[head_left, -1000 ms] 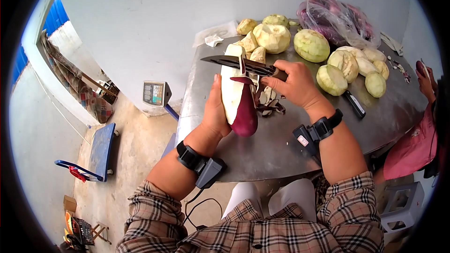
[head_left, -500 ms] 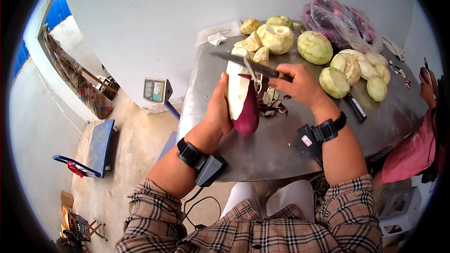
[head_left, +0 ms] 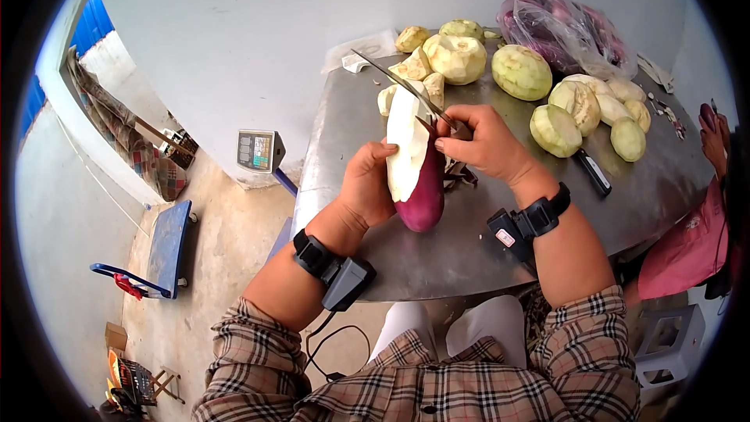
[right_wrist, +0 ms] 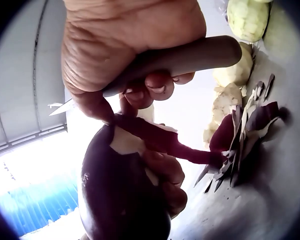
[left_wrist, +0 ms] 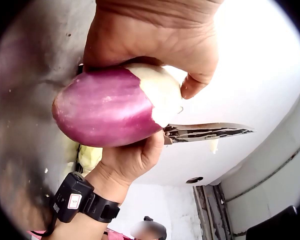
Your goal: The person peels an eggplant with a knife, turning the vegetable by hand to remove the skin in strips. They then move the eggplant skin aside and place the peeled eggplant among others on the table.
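My left hand (head_left: 367,184) grips an eggplant (head_left: 422,207) above the steel table, thumb over its bare white side. Purple skin still covers its rounded lower end and right side. In my right hand (head_left: 492,144) is a knife (head_left: 398,82), its blade pointing up and left across the eggplant's top. The right wrist view shows the fingers curled round the knife's brown handle (right_wrist: 195,57). The right thumb is at the edge of the skin, where a dark strip of peel (right_wrist: 155,137) hangs off. Dark peelings (right_wrist: 240,140) lie piled on the table beside the eggplant.
Peeled eggplants (head_left: 521,74) and cut pieces stand across the back of the steel table (head_left: 484,234). A clear bag of purple eggplants (head_left: 562,27) is behind them. Another knife (head_left: 594,173) lies at right, near another person's hand (head_left: 712,144). A scale (head_left: 258,151) stands left.
The eggplant has shifted slightly right, and my left thumb has moved onto its white side. My right hand has tilted the knife from nearly level to a steeper slant, tip higher.
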{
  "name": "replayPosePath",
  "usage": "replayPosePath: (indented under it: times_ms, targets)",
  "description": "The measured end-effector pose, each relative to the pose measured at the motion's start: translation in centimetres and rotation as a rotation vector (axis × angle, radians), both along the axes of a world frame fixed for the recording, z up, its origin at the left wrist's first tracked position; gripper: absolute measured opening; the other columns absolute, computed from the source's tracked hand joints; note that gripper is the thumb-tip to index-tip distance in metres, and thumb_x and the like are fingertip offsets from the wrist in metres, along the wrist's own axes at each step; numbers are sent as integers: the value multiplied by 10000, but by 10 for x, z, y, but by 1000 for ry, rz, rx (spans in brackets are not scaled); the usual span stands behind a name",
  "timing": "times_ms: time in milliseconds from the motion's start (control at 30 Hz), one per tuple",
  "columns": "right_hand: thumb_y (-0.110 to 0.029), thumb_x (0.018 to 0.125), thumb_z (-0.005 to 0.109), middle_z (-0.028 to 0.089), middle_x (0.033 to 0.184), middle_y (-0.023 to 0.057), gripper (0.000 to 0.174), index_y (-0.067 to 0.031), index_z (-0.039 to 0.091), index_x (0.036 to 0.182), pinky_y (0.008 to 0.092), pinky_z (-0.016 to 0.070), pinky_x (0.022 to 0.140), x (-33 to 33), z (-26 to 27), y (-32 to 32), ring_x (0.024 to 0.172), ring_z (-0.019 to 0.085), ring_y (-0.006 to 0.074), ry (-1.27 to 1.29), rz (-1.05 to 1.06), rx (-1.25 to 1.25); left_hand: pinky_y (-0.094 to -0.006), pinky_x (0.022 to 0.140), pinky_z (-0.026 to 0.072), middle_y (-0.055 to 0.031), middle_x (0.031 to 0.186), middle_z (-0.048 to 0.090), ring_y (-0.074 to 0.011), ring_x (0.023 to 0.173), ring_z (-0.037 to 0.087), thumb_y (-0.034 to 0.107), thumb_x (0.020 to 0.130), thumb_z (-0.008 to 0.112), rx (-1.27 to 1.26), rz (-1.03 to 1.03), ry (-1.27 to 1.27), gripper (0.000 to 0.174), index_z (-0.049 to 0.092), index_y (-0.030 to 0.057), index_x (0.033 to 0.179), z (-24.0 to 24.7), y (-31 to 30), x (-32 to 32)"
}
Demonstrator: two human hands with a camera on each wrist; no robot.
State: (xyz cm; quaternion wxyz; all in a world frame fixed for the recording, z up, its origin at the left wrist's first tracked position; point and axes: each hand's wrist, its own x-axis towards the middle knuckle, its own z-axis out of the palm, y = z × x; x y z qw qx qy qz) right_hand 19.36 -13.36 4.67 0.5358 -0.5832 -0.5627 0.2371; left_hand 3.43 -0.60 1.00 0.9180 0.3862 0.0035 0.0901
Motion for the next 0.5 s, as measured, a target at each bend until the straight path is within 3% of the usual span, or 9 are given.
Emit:
replayPosePath:
  times_ms: [200, 300, 400, 500]
  targets:
    - [-94, 750, 630, 460, 638, -63, 119, -26, 536, 725, 219, 334, 524, 1, -3, 3, 599, 389, 28, -120, -98, 134, -431, 969, 438, -142, 1201, 576, -288, 1084, 568, 315, 822, 544, 84, 101, 15, 553, 449, 28, 1285, 2, -2, -1]
    - [-118, 768, 656, 463, 617, -57, 154, -24, 542, 724, 223, 338, 527, 6, -1, 2, 592, 395, 36, -132, -227, 49, -439, 993, 415, -119, 1228, 563, -283, 1120, 546, 396, 847, 564, 85, 241, 60, 582, 443, 52, 1300, 6, -5, -2]
    - [-218, 757, 691, 555, 601, 56, 257, 22, 644, 836, 290, 428, 574, 12, -4, 4, 581, 479, 115, -195, -319, -2, -453, 1019, 384, -103, 1256, 549, -277, 1152, 522, 456, 859, 563, 38, 322, 30, 602, 442, 81, 1313, 9, -1, -3]
    - [-319, 762, 720, 585, 622, 75, 351, 17, 644, 828, 316, 438, 585, 18, -8, 6, 588, 519, 140, -189, -297, 39, -456, 1035, 359, -67, 1267, 545, -255, 1173, 504, 483, 904, 486, -34, 360, 25, 543, 464, 123, 1310, 12, 2, -3]
